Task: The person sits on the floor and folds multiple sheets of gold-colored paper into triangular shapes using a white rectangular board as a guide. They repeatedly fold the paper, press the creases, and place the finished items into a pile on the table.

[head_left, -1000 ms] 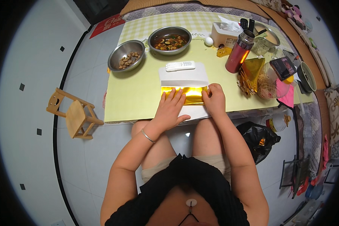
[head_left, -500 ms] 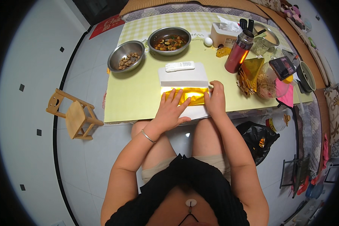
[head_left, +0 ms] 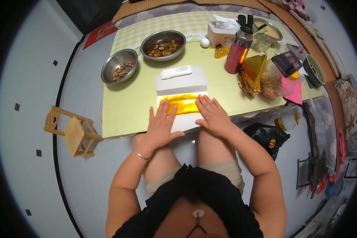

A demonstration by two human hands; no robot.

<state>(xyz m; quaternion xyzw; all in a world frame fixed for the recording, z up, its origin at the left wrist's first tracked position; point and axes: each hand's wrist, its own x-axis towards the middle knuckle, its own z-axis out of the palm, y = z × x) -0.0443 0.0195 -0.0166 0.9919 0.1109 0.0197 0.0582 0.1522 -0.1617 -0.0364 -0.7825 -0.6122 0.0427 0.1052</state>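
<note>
A shiny gold foil sheet (head_left: pixel 182 104) lies flat on a white creased sheet of paper (head_left: pixel 186 86) near the table's front edge. My left hand (head_left: pixel 159 125) rests palm down with fingers spread, its fingertips on the foil's left end. My right hand (head_left: pixel 214 117) lies flat too, fingers stretched out and touching the foil's right end. A white oblong object (head_left: pixel 176 72) sits on the paper's far part, beyond the foil. Neither hand grips anything.
Steel bowls of nuts (head_left: pixel 118 68) and food in broth (head_left: pixel 164 47) stand back left. At right are a red thermos (head_left: pixel 238 51), tissue box (head_left: pixel 220 35), folded gold paper (head_left: pixel 253 73), phone (head_left: pixel 286 64) and plastic jar (head_left: pixel 271 85). A wooden chair (head_left: pixel 74 133) stands left.
My right hand has turned flat, its fingers now stretched over the foil's right end. My left hand has shifted toward the foil's left end, uncovering its middle. The view has shifted slightly.
</note>
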